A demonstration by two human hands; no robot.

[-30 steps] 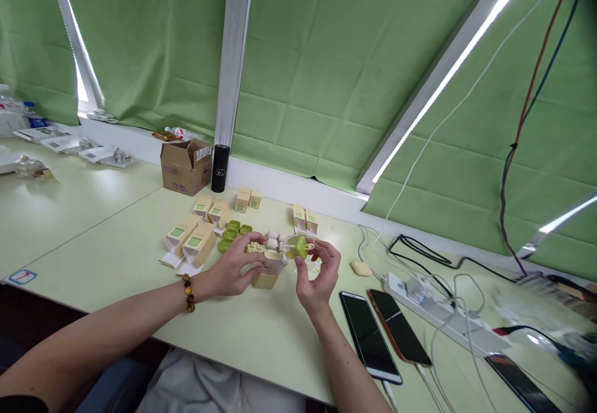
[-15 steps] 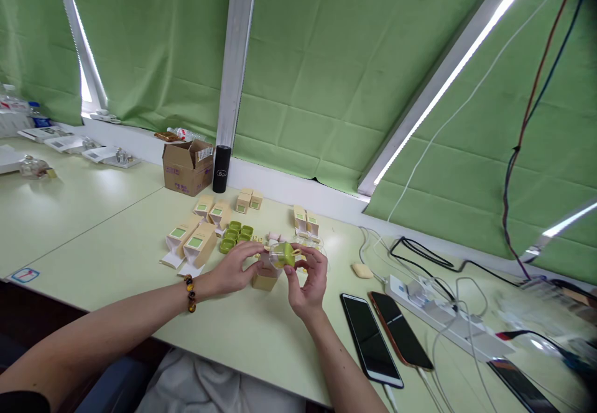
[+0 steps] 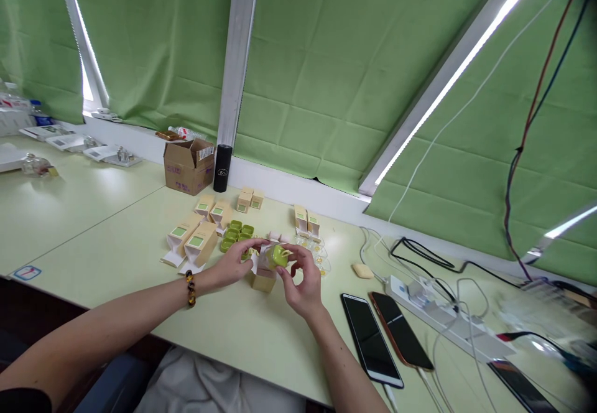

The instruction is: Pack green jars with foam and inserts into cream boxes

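Well, from the head view, looking down over the desk (image 3: 224,326), the right hand (image 3: 303,281) has thumb and fingers closed around a green-capped bottle (image 3: 280,255), held tilted at the mouth of a small carton (image 3: 263,283). The left hand (image 3: 234,265) is half curled by the carton's raised flaps, its fingertips close together; I can't tell whether it pinches the card or merely touches it. This bottle seems only partway dealt with: its green cap shows outside, and the carton stands unclosed. Beyond the left hand, to its left, is a group of cartons (image 3: 199,242) with flaps hanging out; whether they hold anything, I can't make out. Much looks left over: green cups (image 3: 237,234) lie loose just past the left hand, and clear pieces (image 3: 319,252) lie just beyond the right hand.
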